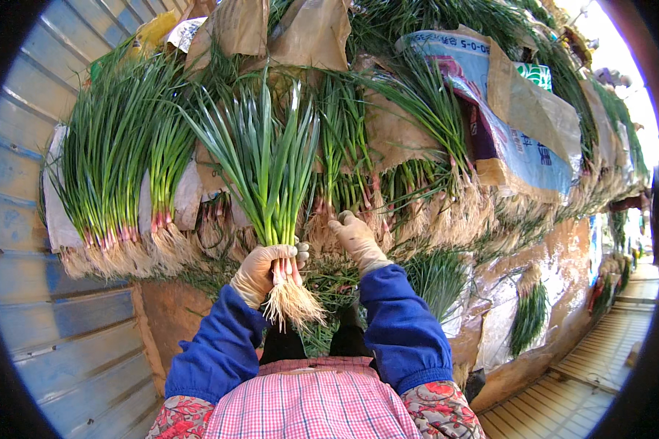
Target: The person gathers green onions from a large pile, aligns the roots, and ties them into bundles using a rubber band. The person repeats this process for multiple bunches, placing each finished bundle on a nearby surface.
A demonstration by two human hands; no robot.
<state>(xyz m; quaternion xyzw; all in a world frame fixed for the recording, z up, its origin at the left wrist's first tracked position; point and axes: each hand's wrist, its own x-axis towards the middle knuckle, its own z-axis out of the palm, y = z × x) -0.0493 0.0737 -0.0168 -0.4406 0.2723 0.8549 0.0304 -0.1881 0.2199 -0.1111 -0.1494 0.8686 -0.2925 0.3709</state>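
My left hand (259, 271), in a pale glove, grips a bunch of green onions (269, 219) around the lower stems. The long leaves fan up and away from me, and the pale stringy roots (294, 302) hang below the fist. To its right, my right hand (358, 238), gloved as well, reaches to the root ends of loose green onions (332, 164) on the pile. Its fingers are bent at those roots; whether they pinch a stalk is not clear.
More bunches (110, 164) lie in a row at the left on white sheeting (60, 186). Brown paper sacks (398, 126) and a printed blue sack (527, 148) cover parts of the heap. Ribbed metal panels (27, 219) stand at the left. A bunch (530, 313) lies lower right.
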